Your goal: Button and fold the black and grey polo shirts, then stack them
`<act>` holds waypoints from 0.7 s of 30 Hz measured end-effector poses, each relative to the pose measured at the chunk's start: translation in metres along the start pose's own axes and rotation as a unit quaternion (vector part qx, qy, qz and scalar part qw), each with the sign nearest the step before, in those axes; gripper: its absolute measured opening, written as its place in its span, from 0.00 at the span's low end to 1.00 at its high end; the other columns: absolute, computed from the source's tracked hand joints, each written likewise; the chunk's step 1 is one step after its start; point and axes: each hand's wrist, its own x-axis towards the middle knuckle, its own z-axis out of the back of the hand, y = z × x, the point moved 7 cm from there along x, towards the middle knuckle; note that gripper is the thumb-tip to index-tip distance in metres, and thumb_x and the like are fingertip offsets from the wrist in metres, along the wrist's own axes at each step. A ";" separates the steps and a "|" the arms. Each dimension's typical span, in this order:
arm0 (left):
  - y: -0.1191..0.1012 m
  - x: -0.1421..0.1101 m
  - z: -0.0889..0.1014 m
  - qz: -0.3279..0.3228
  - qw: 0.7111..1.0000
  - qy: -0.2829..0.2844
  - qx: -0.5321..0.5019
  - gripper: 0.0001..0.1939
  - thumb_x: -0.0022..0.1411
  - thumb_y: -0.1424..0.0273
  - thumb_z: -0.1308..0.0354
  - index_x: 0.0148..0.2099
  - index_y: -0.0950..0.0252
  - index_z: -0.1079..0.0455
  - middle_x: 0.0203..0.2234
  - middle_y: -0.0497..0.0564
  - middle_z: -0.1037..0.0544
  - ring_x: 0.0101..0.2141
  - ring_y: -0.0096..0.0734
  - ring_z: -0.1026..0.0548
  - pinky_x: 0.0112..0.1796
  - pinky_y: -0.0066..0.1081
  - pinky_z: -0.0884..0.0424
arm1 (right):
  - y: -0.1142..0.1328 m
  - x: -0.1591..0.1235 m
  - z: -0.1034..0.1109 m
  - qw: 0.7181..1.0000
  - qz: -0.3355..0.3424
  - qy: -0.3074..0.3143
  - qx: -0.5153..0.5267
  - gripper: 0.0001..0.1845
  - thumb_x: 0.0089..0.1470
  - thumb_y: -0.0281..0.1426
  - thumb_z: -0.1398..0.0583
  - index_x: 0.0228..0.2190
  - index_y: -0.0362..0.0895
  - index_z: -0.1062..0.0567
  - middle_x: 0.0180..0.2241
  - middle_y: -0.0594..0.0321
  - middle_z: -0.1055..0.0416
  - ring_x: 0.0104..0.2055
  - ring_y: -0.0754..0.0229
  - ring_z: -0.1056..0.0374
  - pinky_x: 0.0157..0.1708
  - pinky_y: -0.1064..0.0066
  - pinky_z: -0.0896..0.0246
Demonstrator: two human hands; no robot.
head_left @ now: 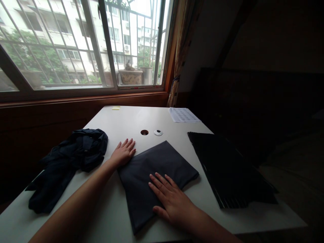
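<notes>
A dark grey-blue piece of cloth (152, 160), folded flat, lies at an angle on the white table (101, 206). Across its lower right part rests my right hand (170, 199), palm down, with the fingers stretched out. My left hand (124, 152) lies at the cloth's upper left edge, flat and with fingers extended, partly on the tabletop. Neither hand grips anything. What is under the palms is hidden.
Crumpled dark navy cloth (86, 152) lies at the table's left edge. On the right is a stack of shiny black sheets or bags (227, 168). Farther back are a round hole (144, 132), its white cap (158, 132), printed papers (184, 115) and a yellow note (115, 108).
</notes>
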 end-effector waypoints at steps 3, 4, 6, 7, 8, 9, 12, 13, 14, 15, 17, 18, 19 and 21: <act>0.001 0.000 -0.001 0.001 1.000 0.000 0.000 0.31 0.74 0.56 0.64 0.73 0.62 0.53 0.72 0.51 0.55 0.70 0.46 0.58 0.65 0.53 0.55 | 0.000 0.000 0.001 1.000 0.003 0.003 0.005 0.38 0.67 0.49 0.51 0.70 0.52 0.58 0.72 0.63 0.66 0.73 0.50 0.66 0.70 0.48 0.67; 0.001 0.000 -0.001 0.000 1.000 -0.001 0.000 0.31 0.74 0.56 0.64 0.73 0.62 0.53 0.72 0.51 0.55 0.70 0.46 0.58 0.65 0.53 0.55 | 0.000 0.000 0.001 1.000 0.003 0.003 0.007 0.38 0.67 0.49 0.51 0.70 0.52 0.58 0.72 0.63 0.66 0.73 0.50 0.66 0.70 0.48 0.67; 0.001 0.000 -0.001 -0.001 1.000 -0.005 0.000 0.31 0.74 0.56 0.64 0.73 0.62 0.53 0.72 0.52 0.55 0.70 0.46 0.58 0.65 0.53 0.55 | 0.000 0.000 0.002 1.000 0.002 0.004 0.010 0.38 0.67 0.49 0.50 0.70 0.52 0.57 0.72 0.63 0.66 0.73 0.49 0.65 0.70 0.48 0.66; 0.001 0.000 -0.001 -0.002 1.000 -0.006 -0.001 0.31 0.74 0.56 0.64 0.73 0.62 0.53 0.72 0.52 0.55 0.70 0.46 0.58 0.65 0.53 0.55 | 0.000 0.000 0.002 1.000 0.003 0.005 0.011 0.38 0.67 0.49 0.50 0.70 0.52 0.57 0.72 0.63 0.66 0.73 0.49 0.65 0.70 0.48 0.66; 0.001 0.000 -0.001 -0.003 1.000 -0.007 -0.001 0.31 0.74 0.56 0.64 0.73 0.62 0.53 0.72 0.52 0.55 0.70 0.46 0.58 0.65 0.53 0.55 | 0.001 0.000 0.003 1.000 0.004 0.006 0.013 0.38 0.67 0.49 0.50 0.70 0.52 0.57 0.72 0.63 0.66 0.73 0.49 0.65 0.69 0.48 0.66; 0.001 0.000 -0.001 -0.003 1.000 -0.007 -0.002 0.31 0.74 0.56 0.64 0.73 0.62 0.52 0.72 0.52 0.55 0.70 0.46 0.58 0.65 0.53 0.55 | 0.001 0.000 0.003 1.000 0.005 0.005 0.014 0.38 0.67 0.49 0.50 0.70 0.53 0.57 0.72 0.63 0.65 0.73 0.49 0.65 0.69 0.48 0.66; 0.001 0.000 -0.001 -0.003 1.000 -0.009 -0.002 0.31 0.74 0.56 0.64 0.73 0.61 0.52 0.71 0.52 0.54 0.70 0.46 0.58 0.65 0.52 0.55 | 0.002 -0.001 0.005 1.000 0.008 0.003 0.016 0.38 0.66 0.49 0.49 0.70 0.53 0.57 0.72 0.63 0.64 0.73 0.49 0.64 0.70 0.48 0.66; 0.001 0.000 -0.001 -0.002 1.000 -0.010 -0.002 0.31 0.74 0.56 0.64 0.73 0.61 0.52 0.71 0.52 0.54 0.70 0.46 0.58 0.65 0.52 0.55 | 0.002 -0.001 0.005 1.000 0.008 0.003 0.016 0.38 0.66 0.49 0.49 0.70 0.53 0.57 0.72 0.63 0.64 0.73 0.49 0.64 0.70 0.49 0.66; 0.001 0.000 -0.001 -0.002 1.000 -0.011 -0.001 0.30 0.74 0.56 0.64 0.73 0.61 0.52 0.71 0.52 0.54 0.70 0.46 0.58 0.65 0.52 0.55 | 0.002 -0.001 0.005 1.000 0.008 0.005 0.016 0.38 0.66 0.49 0.49 0.70 0.53 0.57 0.72 0.63 0.64 0.73 0.49 0.64 0.70 0.49 0.66; 0.001 0.000 -0.001 -0.002 1.000 -0.011 0.000 0.30 0.74 0.56 0.64 0.73 0.61 0.52 0.71 0.52 0.54 0.70 0.45 0.58 0.65 0.51 0.55 | 0.001 -0.001 0.004 1.000 0.008 0.007 0.016 0.38 0.66 0.49 0.49 0.70 0.53 0.57 0.72 0.64 0.64 0.73 0.49 0.65 0.70 0.49 0.66; 0.001 0.000 -0.001 -0.003 1.000 -0.011 0.002 0.31 0.74 0.56 0.64 0.73 0.61 0.52 0.71 0.52 0.54 0.70 0.46 0.58 0.65 0.51 0.55 | 0.001 -0.001 0.004 1.000 0.010 0.010 0.018 0.38 0.67 0.49 0.50 0.70 0.53 0.57 0.72 0.65 0.64 0.73 0.50 0.65 0.70 0.49 0.67; 0.001 0.000 -0.001 -0.003 1.000 -0.010 0.002 0.31 0.74 0.56 0.64 0.73 0.61 0.52 0.71 0.52 0.54 0.70 0.46 0.57 0.65 0.51 0.55 | 0.001 -0.002 0.004 1.000 0.012 0.010 0.018 0.38 0.67 0.50 0.50 0.70 0.53 0.57 0.72 0.65 0.64 0.73 0.50 0.65 0.70 0.49 0.67; 0.001 0.000 -0.001 -0.003 1.000 -0.009 0.002 0.31 0.74 0.56 0.64 0.73 0.61 0.52 0.71 0.52 0.54 0.70 0.46 0.57 0.65 0.52 0.54 | 0.001 -0.002 0.004 1.000 0.014 0.008 0.019 0.38 0.67 0.50 0.50 0.70 0.53 0.57 0.72 0.65 0.63 0.73 0.50 0.65 0.70 0.49 0.67; 0.002 0.000 -0.002 -0.002 1.000 -0.009 0.002 0.31 0.74 0.56 0.64 0.73 0.61 0.52 0.71 0.52 0.53 0.70 0.47 0.57 0.65 0.52 0.54 | 0.001 -0.003 0.005 1.000 0.018 0.004 0.021 0.38 0.67 0.50 0.50 0.70 0.53 0.57 0.72 0.65 0.62 0.73 0.50 0.64 0.70 0.49 0.67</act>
